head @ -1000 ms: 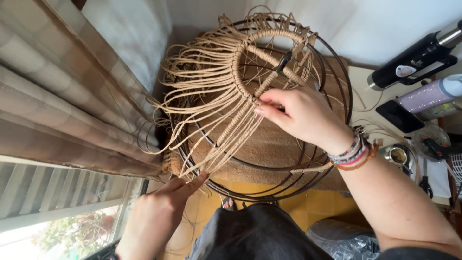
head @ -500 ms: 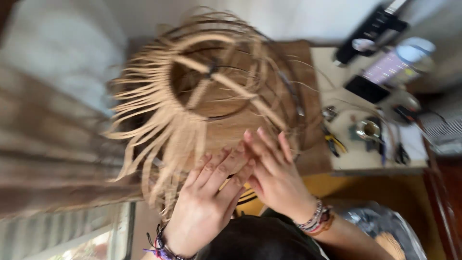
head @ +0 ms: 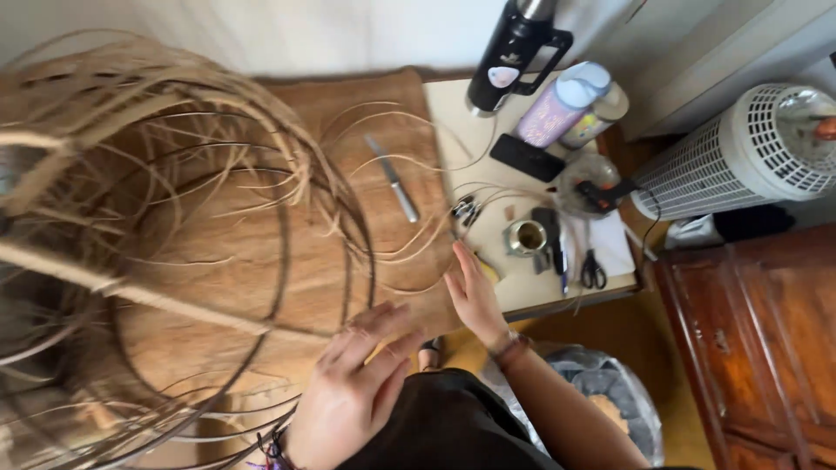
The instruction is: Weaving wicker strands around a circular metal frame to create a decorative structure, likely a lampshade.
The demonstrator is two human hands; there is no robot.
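Note:
A large round wire frame [head: 287, 218] wrapped with tan raffia strands [head: 131, 113] fills the left of the view, standing over a brown board [head: 383, 139]. My left hand [head: 357, 383] is spread open at the frame's lower rim, fingers touching the wire and loose strands. My right hand [head: 475, 292] is open, fingers extended toward the small table [head: 540, 292], close to loose raffia ends [head: 418, 252]; it holds nothing. A bracelet sits on each wrist.
A metal knife [head: 394, 180] lies on the board. The table carries a black flask [head: 514, 54], a glittery bottle [head: 562, 104], a phone [head: 525, 157], a small brass cup [head: 527, 237], scissors [head: 593, 271] and pliers. A white fan heater [head: 749, 152] and wooden cabinet [head: 758, 339] stand right.
The view swung right and the frame shifted left. My right hand left the frame and reached toward the table; my left hand stayed at the lower rim.

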